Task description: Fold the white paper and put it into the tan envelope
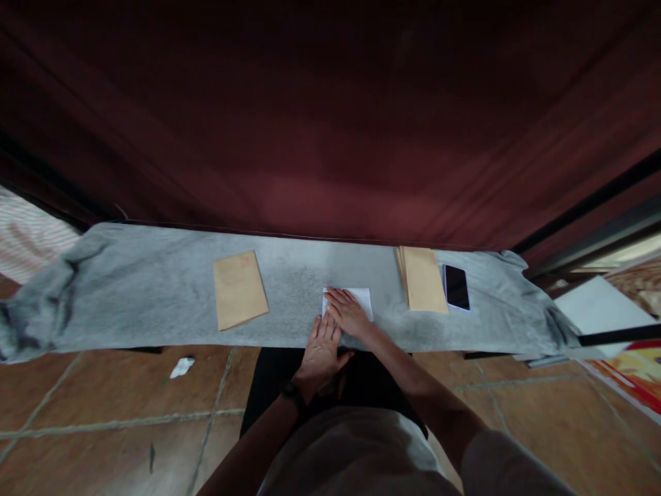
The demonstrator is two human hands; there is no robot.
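A small white sheet of paper [364, 297] lies on the grey cloth in front of me, partly covered by my hands. My right hand [347, 313] rests flat across its left part, fingers stretched toward the upper left corner. Just below, my left hand [321, 350] lies with fingers extended at the paper's lower left edge, its fingertips close to or touching the right hand. Neither hand grips anything. To the left lies a flat brown envelope [240, 291]. On the right is a fanned stack of brown envelopes [424, 279].
A phone [457, 287] lies right of the stack. The long table has a grey cloth cover [155, 289], bunched at both ends. A dark red curtain [320, 151] hangs behind it. On the tiled floor is a crumpled white scrap [182, 366]. A white board [593, 310] stands at right.
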